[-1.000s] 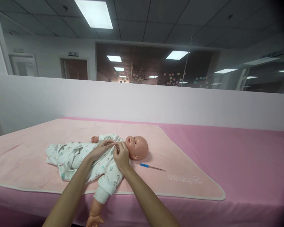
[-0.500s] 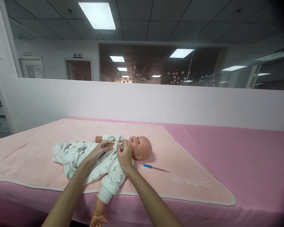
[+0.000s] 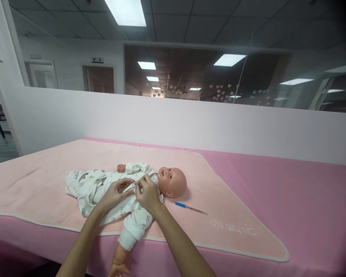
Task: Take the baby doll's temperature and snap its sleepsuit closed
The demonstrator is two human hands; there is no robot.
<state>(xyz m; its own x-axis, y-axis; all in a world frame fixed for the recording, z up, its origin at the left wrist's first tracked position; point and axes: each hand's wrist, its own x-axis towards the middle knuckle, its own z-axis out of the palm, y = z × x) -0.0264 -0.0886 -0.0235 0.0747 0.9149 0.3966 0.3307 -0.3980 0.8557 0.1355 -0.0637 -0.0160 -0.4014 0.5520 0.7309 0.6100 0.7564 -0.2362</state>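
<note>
A baby doll lies on its back on a peach blanket, its head toward the right. It wears a white printed baby top and matching bottoms. My left hand rests on the chest, its thumb and fingers closing on the front of the top. Close beside it, my right hand pinches the same front edge just below the doll's neck. The fingertips nearly meet, and the bit of fabric or fastener between them is too small to make out. One doll arm hangs over the near edge.
A slim thermometer-like stick with a blue end lies beside the doll's head. Under the blanket is a pink-covered table. A low white wall with glass above it runs along the back.
Both hands have moved slightly down the chest, the right one leftward from the neck. My left fingers have gone from lying stretched on the top to gripping it. The view has tilted a little.
</note>
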